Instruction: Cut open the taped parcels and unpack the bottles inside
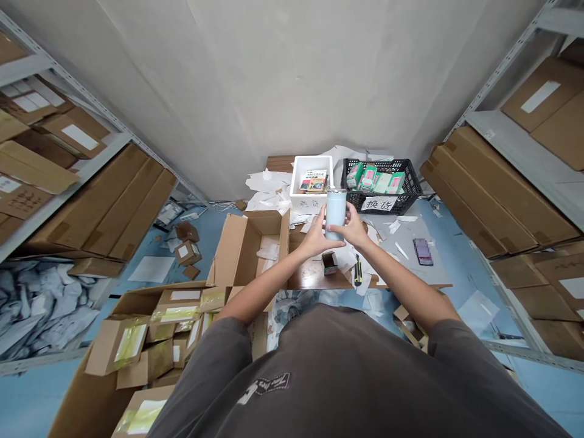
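Observation:
A light blue tumbler (336,213) with a metallic rim and what looks like a straw stands upright in the air above the table. My left hand (318,236) is closed around its left side and base. From the right, my right hand (353,229) grips it too, with fingers across its lower front. Below my hands, a small dark open box (329,263) sits on the table (303,277). A yellow and black box cutter (358,271) lies to the right of that box, among scraps of white paper.
Behind the tumbler are a white bin (311,204) with booklets and a black crate (413,188) of green and pink boxes. A phone (423,252) lies at right. An open carton (235,246) and a large box of parcels (86,395) stand left. Loaded shelves (114,146) flank both sides.

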`<action>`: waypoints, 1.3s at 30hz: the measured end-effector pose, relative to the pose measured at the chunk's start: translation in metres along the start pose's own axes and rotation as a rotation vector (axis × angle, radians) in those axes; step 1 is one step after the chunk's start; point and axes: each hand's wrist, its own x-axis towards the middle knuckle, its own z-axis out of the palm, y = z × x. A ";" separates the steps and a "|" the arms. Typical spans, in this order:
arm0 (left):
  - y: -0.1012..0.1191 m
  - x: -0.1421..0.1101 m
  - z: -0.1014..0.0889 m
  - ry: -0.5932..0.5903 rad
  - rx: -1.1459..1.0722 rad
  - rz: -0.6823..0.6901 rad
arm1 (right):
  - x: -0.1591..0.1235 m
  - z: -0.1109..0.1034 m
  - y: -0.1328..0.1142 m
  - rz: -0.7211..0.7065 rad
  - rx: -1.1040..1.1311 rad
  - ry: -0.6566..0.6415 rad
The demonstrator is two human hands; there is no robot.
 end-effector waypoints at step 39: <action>-0.073 -0.034 0.010 -0.271 -0.257 -0.157 | -0.024 -0.017 0.048 0.163 -0.002 -0.166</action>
